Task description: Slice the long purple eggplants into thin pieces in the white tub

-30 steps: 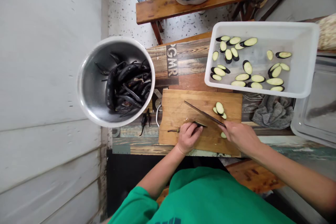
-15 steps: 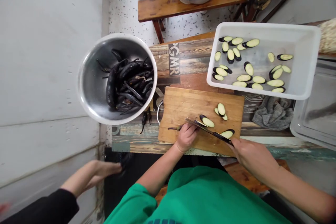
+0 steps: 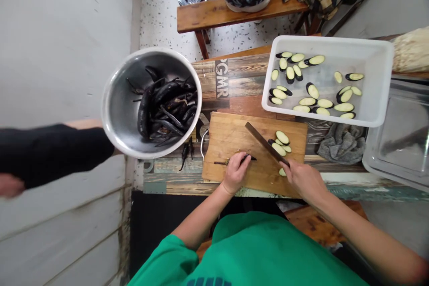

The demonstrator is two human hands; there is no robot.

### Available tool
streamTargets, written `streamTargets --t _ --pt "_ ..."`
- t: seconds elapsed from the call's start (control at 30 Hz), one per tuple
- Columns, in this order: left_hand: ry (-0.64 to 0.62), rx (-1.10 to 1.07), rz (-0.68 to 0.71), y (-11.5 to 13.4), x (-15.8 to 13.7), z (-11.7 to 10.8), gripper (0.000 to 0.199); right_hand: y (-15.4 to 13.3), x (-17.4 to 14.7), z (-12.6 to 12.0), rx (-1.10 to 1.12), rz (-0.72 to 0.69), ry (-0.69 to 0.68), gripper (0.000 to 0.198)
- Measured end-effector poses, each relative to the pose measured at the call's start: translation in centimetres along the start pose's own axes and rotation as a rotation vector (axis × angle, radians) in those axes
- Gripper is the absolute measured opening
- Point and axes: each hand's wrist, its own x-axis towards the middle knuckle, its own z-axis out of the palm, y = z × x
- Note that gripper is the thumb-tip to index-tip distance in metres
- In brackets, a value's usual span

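Head camera: the left hand [image 3: 235, 173] pinches a dark eggplant piece [image 3: 253, 158] against the wooden cutting board [image 3: 231, 129], fingers curled over it so that little more than its pointed end shows. A thin stem [image 3: 220, 162] lies on the other side of those fingers; whether it belongs to the held piece or is a loose offcut, I can't tell, since the hand covers the join. The right hand [image 3: 305, 182] is closed around the handle of a knife [image 3: 266, 144], whose blade slants between the held piece and a small cluster of oval slices [image 3: 282, 137], apart from the piece. Another slice [image 3: 282, 172] shows just beside the right hand.

Past the board, a white tub [image 3: 372, 62] holds scattered cut rounds [image 3: 312, 90], with a grey cloth [image 3: 342, 143] near it. On the left, a metal pot [image 3: 115, 103] holds a heap of seemingly whole eggplants [image 3: 144, 114], and another person's dark sleeve [image 3: 63, 154] shows beside it.

Slicing looks to be at an early stage: the tub has a sparse layer, the held piece seems nearly used up, and most of the eggplants are uncut.
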Motion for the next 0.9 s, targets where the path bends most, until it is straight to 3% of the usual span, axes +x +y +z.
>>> streamTargets --t 0.27,0.37,0.47,0.67,0.9 --pt "-0.088 -0.146 0.267 0.2 1.4 1.9 0.026 0.9 -2.0 -0.2 -0.009 -0.117 0.033 0.037" --pt "-0.135 -0.187 0.204 0.0 1.3 2.1 0.027 1.2 -2.9 0.4 -0.044 -0.153 0.087 0.036" --pt "-0.095 -0.121 0.113 0.0 0.9 1.8 0.025 1.9 -3.8 0.8 -0.087 -0.193 0.143 0.032" --pt "-0.051 -0.053 0.237 -0.2 0.2 1.5 0.019 3.4 -5.2 1.4 -0.137 -0.311 0.221 0.024" --pt "-0.092 -0.109 0.182 -0.8 -0.7 2.0 0.022 2.7 -6.1 2.9 -0.155 -0.275 0.24 0.017"
